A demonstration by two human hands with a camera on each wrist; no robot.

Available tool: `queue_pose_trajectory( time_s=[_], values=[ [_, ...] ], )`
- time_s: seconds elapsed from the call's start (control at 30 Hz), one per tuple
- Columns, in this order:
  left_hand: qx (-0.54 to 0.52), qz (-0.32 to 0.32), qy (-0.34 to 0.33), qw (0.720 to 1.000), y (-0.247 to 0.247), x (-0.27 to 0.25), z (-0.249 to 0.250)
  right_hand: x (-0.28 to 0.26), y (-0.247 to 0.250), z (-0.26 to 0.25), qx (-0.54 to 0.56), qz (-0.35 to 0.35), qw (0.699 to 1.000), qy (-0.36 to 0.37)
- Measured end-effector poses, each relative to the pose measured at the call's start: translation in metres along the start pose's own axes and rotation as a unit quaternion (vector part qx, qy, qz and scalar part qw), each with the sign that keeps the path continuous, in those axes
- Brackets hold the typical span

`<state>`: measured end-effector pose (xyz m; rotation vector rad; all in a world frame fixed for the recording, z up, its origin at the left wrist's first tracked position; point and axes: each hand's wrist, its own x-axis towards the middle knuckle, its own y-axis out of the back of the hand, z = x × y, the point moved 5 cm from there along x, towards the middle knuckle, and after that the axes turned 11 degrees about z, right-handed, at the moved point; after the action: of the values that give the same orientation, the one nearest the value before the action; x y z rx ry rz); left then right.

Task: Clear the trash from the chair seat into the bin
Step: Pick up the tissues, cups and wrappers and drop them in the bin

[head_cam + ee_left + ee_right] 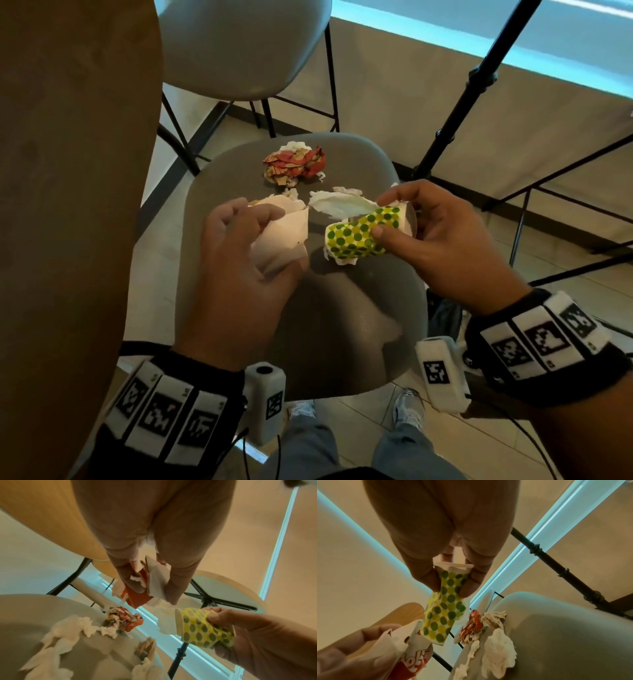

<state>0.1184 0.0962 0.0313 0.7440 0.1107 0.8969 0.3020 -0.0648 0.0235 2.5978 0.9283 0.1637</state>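
Right hand [442, 236] pinching a crushed dotted paper cup [363, 233] between thumb and fingers, lifted just above the grey chair seat [342, 308]. Left hand [239, 270] clutching a pale folded wrapper [284, 236] beside it. From overhead, plain paper only; left wrist view reveals a red panel [137, 597] inside that wrapper, right wrist view red lettering. Lying on the seat: crumpled red wrapper ball [294, 164] toward the far edge, white tissue [339, 205] partly under the cup. Bin nowhere in any view.
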Motion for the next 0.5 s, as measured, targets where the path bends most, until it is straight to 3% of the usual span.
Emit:
queue_pose_trajectory(
  time_s=[0.27,0.5],
  values=[
    [-0.028,-0.062,-0.023,0.997,-0.004,-0.016,0.063,-0.059,0.078,0.017,0.065,0.058,0.995,-0.05],
    [-0.063,-0.15,-0.089,0.983,-0.084,-0.043,0.126,-0.131,0.174,0.089,0.098,0.164,0.972,-0.137]
  ],
)
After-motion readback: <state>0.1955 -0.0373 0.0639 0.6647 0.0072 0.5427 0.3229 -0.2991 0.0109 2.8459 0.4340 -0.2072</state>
